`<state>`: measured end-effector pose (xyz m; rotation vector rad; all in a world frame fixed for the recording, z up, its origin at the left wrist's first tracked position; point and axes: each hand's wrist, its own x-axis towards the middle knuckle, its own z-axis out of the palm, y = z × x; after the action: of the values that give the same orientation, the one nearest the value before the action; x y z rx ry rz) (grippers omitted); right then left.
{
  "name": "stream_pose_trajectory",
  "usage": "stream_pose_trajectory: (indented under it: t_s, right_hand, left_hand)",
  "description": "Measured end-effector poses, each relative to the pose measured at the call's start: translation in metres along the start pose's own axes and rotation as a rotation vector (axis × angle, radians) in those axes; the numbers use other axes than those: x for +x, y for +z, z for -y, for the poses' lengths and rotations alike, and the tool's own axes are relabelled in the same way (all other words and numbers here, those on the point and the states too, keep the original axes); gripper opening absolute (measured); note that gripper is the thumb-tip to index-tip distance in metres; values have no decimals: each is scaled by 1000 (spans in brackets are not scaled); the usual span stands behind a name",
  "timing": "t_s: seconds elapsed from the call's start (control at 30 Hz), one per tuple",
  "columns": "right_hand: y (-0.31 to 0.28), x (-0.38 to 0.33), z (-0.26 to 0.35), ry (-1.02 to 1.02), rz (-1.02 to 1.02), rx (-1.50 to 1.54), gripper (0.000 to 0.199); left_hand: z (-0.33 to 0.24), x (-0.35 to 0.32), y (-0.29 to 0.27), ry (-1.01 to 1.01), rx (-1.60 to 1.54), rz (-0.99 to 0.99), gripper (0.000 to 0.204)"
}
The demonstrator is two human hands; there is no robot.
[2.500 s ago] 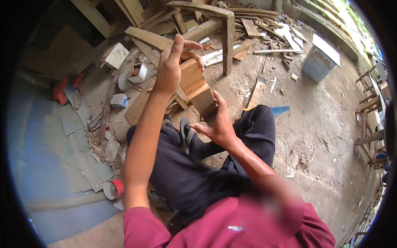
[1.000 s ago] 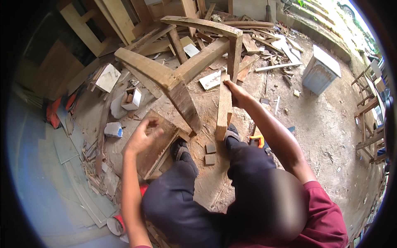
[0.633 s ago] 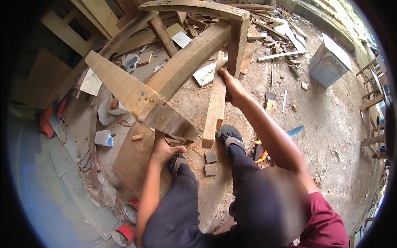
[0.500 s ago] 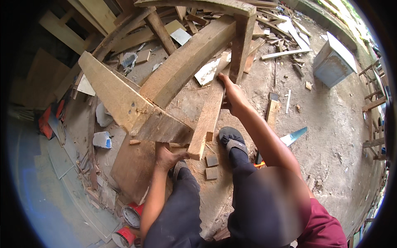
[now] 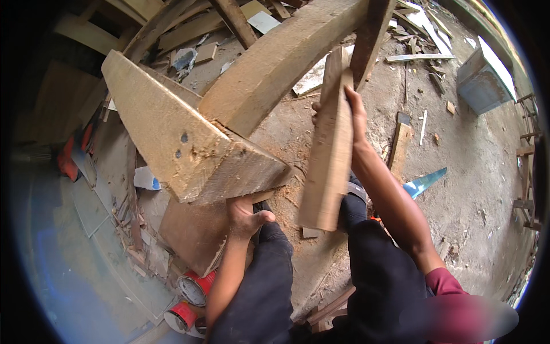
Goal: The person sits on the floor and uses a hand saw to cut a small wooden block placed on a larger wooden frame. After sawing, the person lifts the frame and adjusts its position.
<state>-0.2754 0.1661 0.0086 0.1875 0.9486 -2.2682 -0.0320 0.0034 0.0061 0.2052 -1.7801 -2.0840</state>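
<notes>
A large rough wooden frame [image 5: 269, 69] of thick joined beams fills the upper left and middle, with two dark nail holes in its wide tapered end piece [image 5: 166, 132]. My left hand [image 5: 245, 218] is under the near corner of that end piece; its thumb sticks out to the right, and its fingers are hidden behind the wood as it grips from below. My right hand [image 5: 357, 117] is closed round a short, thick wooden board [image 5: 327, 160], held up on end and blurred by motion, just right of the frame.
A blue-bladed handsaw [image 5: 425, 182] lies on the ground at right, near a wooden offcut [image 5: 400, 146]. Beyond stands a whitish box [image 5: 486, 77]. Scrap wood [image 5: 421, 58] litters the far ground. Red cans [image 5: 196, 286] and a brown panel [image 5: 189, 235] lie at lower left.
My right hand has lifted the board and turned it more upright, away from the frame's end. My left thumb has come off the board. The frame looks larger and nearer.
</notes>
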Motion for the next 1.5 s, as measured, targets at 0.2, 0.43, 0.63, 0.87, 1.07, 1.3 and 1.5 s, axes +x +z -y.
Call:
stream_pose_trajectory:
  t_s: [0.2, 0.43, 0.63, 0.87, 1.07, 1.3, 1.5]
  right_hand:
    - [-32, 22, 2, 350, 380, 140, 62]
    - [9, 108, -10, 261, 117, -226, 59]
    - [10, 142, -15, 93, -264, -208, 71]
    - [19, 103, -26, -313, -344, -464, 96]
    - [23, 66, -26, -218, -340, -278, 97]
    - [23, 59, -23, -283, -362, -370, 94]
    - [32, 56, -19, -546, -264, -450, 94]
  left_hand:
    - [-4, 0, 2, -77, 29, -28, 78]
    - [6, -7, -5, 29, 13, -66, 85]
    - [51, -13, -29, 125, 178, -156, 88]
    - [24, 4, -46, 172, 159, -273, 83]
    - [27, 16, -43, 165, -68, -63, 76]
    - [14, 14, -12, -175, -208, -367, 63]
    - [19, 19, -11, -353, -134, -505, 57]
